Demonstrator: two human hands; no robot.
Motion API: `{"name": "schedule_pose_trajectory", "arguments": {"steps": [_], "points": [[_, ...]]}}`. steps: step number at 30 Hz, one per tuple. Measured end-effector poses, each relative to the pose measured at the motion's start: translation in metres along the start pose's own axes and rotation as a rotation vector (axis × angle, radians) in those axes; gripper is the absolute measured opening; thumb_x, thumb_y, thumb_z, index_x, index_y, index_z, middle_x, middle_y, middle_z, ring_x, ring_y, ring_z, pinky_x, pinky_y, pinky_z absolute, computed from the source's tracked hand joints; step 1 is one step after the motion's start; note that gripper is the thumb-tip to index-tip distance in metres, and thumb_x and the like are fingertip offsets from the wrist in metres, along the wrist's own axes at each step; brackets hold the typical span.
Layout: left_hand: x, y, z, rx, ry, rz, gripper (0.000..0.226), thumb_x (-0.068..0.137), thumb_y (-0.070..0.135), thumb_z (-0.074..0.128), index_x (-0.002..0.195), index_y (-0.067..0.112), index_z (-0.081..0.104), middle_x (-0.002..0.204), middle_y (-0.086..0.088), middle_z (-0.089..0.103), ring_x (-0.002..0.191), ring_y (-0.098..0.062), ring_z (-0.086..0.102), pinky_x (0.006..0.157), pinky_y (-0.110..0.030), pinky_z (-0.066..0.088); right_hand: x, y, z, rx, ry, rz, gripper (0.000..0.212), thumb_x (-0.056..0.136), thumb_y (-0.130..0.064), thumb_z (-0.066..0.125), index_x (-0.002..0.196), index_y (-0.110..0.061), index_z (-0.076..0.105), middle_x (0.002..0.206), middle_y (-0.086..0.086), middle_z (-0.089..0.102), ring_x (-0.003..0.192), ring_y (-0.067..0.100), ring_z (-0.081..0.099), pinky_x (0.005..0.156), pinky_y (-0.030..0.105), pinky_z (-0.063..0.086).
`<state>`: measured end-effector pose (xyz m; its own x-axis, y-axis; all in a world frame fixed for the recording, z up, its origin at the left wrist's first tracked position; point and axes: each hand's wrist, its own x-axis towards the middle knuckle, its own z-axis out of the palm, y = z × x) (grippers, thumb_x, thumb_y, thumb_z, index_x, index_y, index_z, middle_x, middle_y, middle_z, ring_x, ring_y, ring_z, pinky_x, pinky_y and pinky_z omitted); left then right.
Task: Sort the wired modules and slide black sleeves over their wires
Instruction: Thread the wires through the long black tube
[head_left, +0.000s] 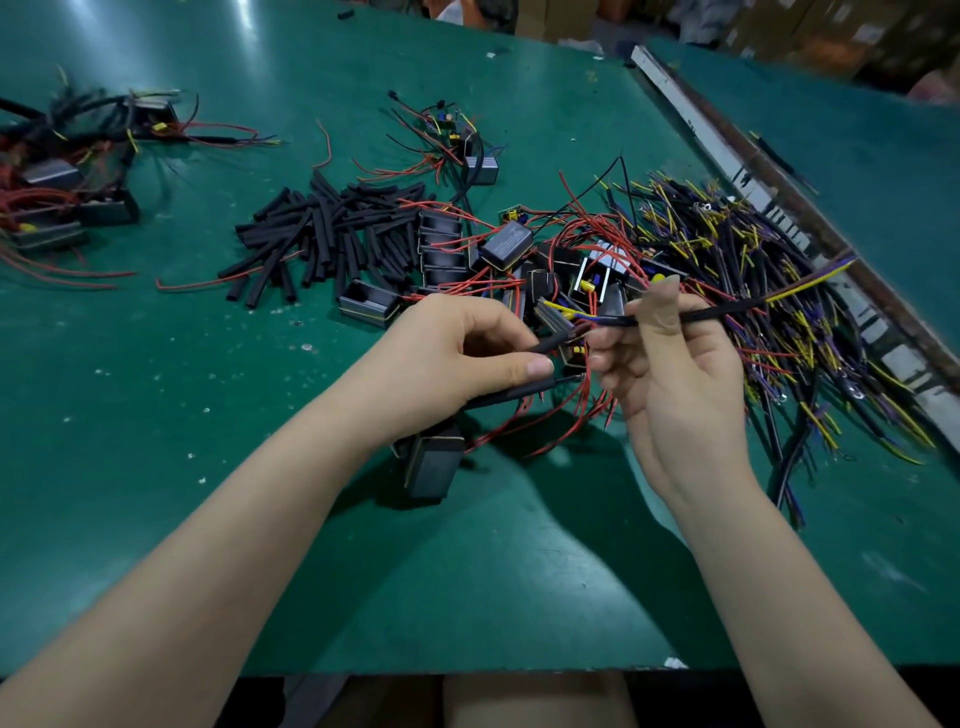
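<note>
My left hand (457, 353) grips two black sleeves (519, 391) between thumb and curled fingers, with red wires running out of them. A black module (432, 465) hangs below that hand on its wires. My right hand (670, 358) pinches a long black sleeve (711, 313) that carries a bundle of yellow, purple and black wires out to the right. A pile of loose black sleeves (332, 234) lies on the green table (156, 415) behind my left hand. Unsorted modules (506, 244) with red wires lie between the sleeves and the wire heap.
A tangle of yellow, purple and black wires (753, 291) covers the right of the table beside a metal rail (727, 156). Finished modules with sleeved wires (67, 171) sit at the far left. One more module (480, 166) lies at the back centre.
</note>
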<state>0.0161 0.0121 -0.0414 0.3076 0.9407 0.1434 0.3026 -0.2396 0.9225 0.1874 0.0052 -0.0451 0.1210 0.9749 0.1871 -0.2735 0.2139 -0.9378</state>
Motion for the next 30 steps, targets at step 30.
{"name": "schedule_pose_trajectory", "arguments": {"steps": [30], "points": [[0.0002,-0.0033,0.0101,-0.167,0.049,0.021,0.011,0.080,0.026,0.071,0.071,0.027,0.064,0.069,0.009,0.062,0.064,-0.005,0.050,0.061,-0.018,0.041,-0.0031,0.0020,-0.0020,-0.114,-0.060,-0.048,0.016,0.083,-0.036,0.059,0.086,-0.021,0.060,0.072,0.000,0.072,0.063,0.009,0.061,0.055,0.016,0.042]]}}
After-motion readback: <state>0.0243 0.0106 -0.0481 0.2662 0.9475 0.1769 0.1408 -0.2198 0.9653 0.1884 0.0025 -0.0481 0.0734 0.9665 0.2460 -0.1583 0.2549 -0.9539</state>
